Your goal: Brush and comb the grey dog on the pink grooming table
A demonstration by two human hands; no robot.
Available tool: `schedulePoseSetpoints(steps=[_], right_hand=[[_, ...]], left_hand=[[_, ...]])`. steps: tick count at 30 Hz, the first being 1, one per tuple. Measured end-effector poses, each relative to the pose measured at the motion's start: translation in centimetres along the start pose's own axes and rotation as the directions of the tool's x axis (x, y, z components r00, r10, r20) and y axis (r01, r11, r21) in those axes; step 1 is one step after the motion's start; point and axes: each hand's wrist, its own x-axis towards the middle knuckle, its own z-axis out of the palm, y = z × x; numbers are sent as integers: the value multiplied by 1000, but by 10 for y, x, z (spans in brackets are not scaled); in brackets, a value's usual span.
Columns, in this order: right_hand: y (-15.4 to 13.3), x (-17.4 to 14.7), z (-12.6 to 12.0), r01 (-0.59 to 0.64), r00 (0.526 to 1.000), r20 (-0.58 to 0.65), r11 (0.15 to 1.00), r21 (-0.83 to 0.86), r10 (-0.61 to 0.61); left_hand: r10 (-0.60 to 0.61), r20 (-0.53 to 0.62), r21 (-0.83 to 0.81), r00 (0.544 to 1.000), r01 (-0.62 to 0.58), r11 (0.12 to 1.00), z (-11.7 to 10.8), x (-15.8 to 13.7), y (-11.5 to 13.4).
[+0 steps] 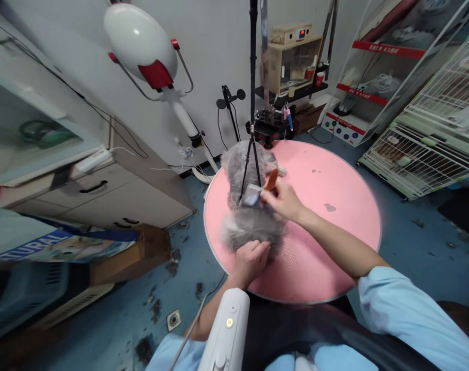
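Note:
A fluffy grey animal (242,159), which looks like a cat, is on the round pink table (346,180) with its head end away from me. Black straps (252,141) run down to it from an upright strap above. My right hand (283,198) is closed around the orange-brown handle of a slicker brush (253,195), whose pale head lies at the animal's back. Nearer to me, my left hand (253,257) is closed on the fur at the rear end, where the fur is blurred and fanned out. Its fingertips are partly hidden in the fur.
A white hair dryer (230,319) points forward from below, close to my left forearm. Behind the table stand a white and red lamp-like machine (139,41) and a black tool holder (271,121). Wire cages (431,149) are on the right, drawers (95,190) on the left. Fur clumps litter the floor.

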Motion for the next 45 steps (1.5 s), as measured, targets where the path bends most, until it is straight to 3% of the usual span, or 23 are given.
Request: schedulePoseSetpoints(steps=[2, 3, 6, 7, 9, 11, 12, 15, 16, 19, 20, 23, 24, 27, 28, 32, 33, 36, 37, 40, 41, 43, 45], right_hand=[[2, -1, -1, -15, 984, 179, 999, 31, 9], [4, -1, -2, -46, 984, 175, 999, 23, 42], [8, 0, -3, -98, 988, -117, 995, 4, 98], [9, -1, -3, -75, 989, -129, 997, 16, 76], [11, -3, -1, -16, 998, 58, 998, 64, 13], [14, -4, 1, -32, 976, 217, 995, 99, 10], [16, -4, 1, -62, 984, 175, 993, 99, 44], [23, -3, -1, -109, 977, -170, 988, 108, 127], [25, -4, -2, -99, 977, -176, 987, 123, 120], [28, -7, -4, -107, 992, 90, 974, 197, 91], [29, -8, -5, -128, 990, 94, 969, 213, 110], [31, -10, -8, -114, 966, -201, 965, 235, 163], [31, -12, -9, -95, 965, -217, 967, 235, 147], [34, -18, -8, -121, 992, 67, 964, 238, 108], [35, -20, -8, -150, 987, 93, 961, 233, 132], [38, -32, -6, -144, 937, -287, 969, 203, 200], [39, -36, -5, -127, 949, -259, 972, 197, 177], [40, -48, -1, -146, 989, 54, 965, 220, 137], [41, -50, -1, -165, 986, 49, 961, 222, 158], [44, -52, -2, -156, 933, -287, 963, 219, 216], [45, -52, -3, -136, 926, -321, 968, 211, 200], [44, -52, -3, -112, 977, -156, 970, 215, 147], [43, -51, -4, -135, 990, 3, 961, 241, 138]], left_hand=[[-3, -10, -18, 1000, 3, 1000, 0, -2, -2], [-7, -15, -27, 1000, 6, 1000, 0, -3, -2], [-11, -15, -48, 1000, 11, 999, 0, -4, -6], [-10, -13, -54, 1000, 10, 998, 0, -4, -7], [-9, -12, -61, 1000, 9, 998, 0, -3, -9], [-5, -33, -69, 999, 3, 998, 0, -3, -10], [6, -57, -87, 998, -11, 996, -1, -4, -10], [53, -215, -164, 975, -89, 982, -2, -8, -9], [57, -290, -164, 955, -108, 981, -2, -10, -8], [7, -460, -30, 888, -23, 999, -1, -13, -9], [-23, -456, 15, 889, 34, 999, 0, -12, -10], [-89, -280, 13, 956, 97, 995, 4, -6, -15], [-88, -217, -24, 972, 84, 996, 6, -4, -17], [-63, -160, -130, 985, 42, 991, 7, -3, -22], [-57, -161, -153, 985, 32, 988, 7, -4, -24], [-30, -151, -189, 988, 1, 982, 6, -11, -28], [-32, -146, -190, 989, 4, 982, 6, -13, -28], [-40, -142, -187, 989, 12, 982, 8, -17, -29], [-39, -149, -189, 988, 10, 982, 9, -17, -29], [-45, -182, -205, 982, 7, 979, 13, -20, -27], [-50, -193, -210, 980, 8, 978, 14, -21, -26], [-62, -225, -206, 972, 15, 978, 17, -25, -24], [-82, -301, -176, 950, 29, 984, 20, -31, -23]])
